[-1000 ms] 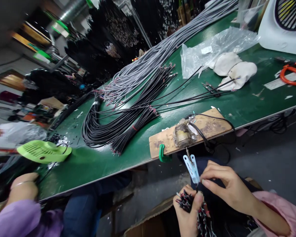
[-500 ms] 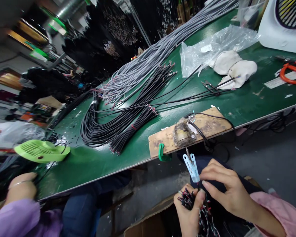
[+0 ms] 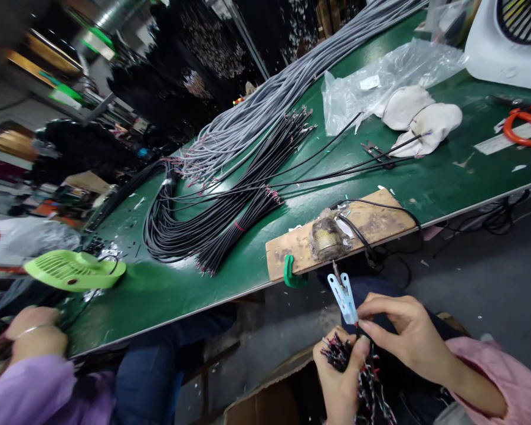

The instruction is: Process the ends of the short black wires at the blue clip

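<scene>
Low in the picture, below the table edge, my left hand [image 3: 343, 381] is closed round a bundle of thin black wires [image 3: 367, 392] with red and white stripped ends. My right hand [image 3: 402, 336] pinches the top of that bundle, fingertips meeting the left thumb just under a pale blue plastic clip [image 3: 344, 297]. The clip hangs on a metal tip that sticks out from a wooden board [image 3: 380, 221] clamped to the green table [image 3: 168, 295].
Black cables [image 3: 212, 227] and grey cables [image 3: 265, 106] lie in long bundles across the table. A plastic bag [image 3: 380, 77], white cloth [image 3: 425, 124], orange scissors [image 3: 524, 127] and a white fan [image 3: 508, 41] are at right. A co-worker's hand [image 3: 30, 333] and a green lid [image 3: 73, 270] are at left. A cardboard box [image 3: 269, 401] is below.
My hands and the wire bundle have shifted slightly; the right fingers have closed in nearer the clip. The co-worker's hand at left has moved down a little.
</scene>
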### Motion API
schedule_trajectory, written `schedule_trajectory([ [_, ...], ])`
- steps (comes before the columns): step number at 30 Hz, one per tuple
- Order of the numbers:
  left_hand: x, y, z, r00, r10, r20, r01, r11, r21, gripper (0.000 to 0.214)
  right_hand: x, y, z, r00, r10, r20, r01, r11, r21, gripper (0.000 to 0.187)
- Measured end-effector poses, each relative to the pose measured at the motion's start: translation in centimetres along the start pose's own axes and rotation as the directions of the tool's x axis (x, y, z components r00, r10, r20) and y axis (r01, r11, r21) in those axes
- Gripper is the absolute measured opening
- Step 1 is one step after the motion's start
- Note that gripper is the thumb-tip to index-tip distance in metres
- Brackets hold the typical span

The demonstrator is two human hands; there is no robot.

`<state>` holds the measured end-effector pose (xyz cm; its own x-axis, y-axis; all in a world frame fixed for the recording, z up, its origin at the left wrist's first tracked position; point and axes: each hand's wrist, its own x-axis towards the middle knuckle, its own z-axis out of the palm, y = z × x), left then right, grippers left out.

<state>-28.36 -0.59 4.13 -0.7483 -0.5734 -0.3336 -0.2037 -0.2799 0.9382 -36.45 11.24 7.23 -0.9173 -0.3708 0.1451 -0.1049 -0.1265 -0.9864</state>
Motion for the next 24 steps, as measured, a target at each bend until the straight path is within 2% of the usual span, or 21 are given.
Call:
schedule_trajectory([
  [4, 0.04, -0.06, 0.32, 0.996, 0.007, -0.090, -0.009, 1.000, -0.030, 0.040, -0.35, 0.11, 0.31, 0.997, -0.003, -0.080, -0.005, 0.995, -0.097, 0.013],
  [6, 0.09, 0.00, 0.38, 0.996, 0.001, -0.092, -0.005, 0.999, -0.034, 0.041, -0.47, 0.37, 0.35, 0.996, 0.018, -0.086, -0.027, 0.995, -0.100, 0.014],
  [9, 0.12, 0.09, 0.33, 0.998, -0.015, -0.060, 0.013, 1.000, -0.025, 0.042, -0.43, 0.77, 0.19, 0.994, 0.099, -0.048, -0.101, 0.994, -0.031, 0.015],
  [12, 0.17, 0.10, 0.30, 0.999, -0.023, -0.037, 0.023, 1.000, -0.006, 0.042, -0.17, 0.92, -0.09, 0.977, 0.212, 0.039, -0.213, 0.976, 0.041, 0.016],
  [14, 0.26, 0.08, 0.33, 1.000, -0.005, -0.022, 0.005, 1.000, 0.003, 0.041, 0.03, 0.83, -0.20, 0.969, 0.229, 0.097, -0.233, 0.972, 0.030, 0.011],
  [20, 0.40, 0.17, 0.10, 0.997, 0.059, -0.056, -0.054, 0.995, 0.081, 0.037, 0.10, 0.39, -0.11, 0.996, 0.067, 0.063, -0.063, 0.996, -0.061, 0.019],
  [24, 0.10, 0.48, 0.11, 0.996, 0.054, -0.070, -0.049, 0.996, 0.074, 0.036, -0.04, 0.46, -0.23, 0.999, 0.002, 0.038, 0.003, 0.994, -0.109, 0.016],
])
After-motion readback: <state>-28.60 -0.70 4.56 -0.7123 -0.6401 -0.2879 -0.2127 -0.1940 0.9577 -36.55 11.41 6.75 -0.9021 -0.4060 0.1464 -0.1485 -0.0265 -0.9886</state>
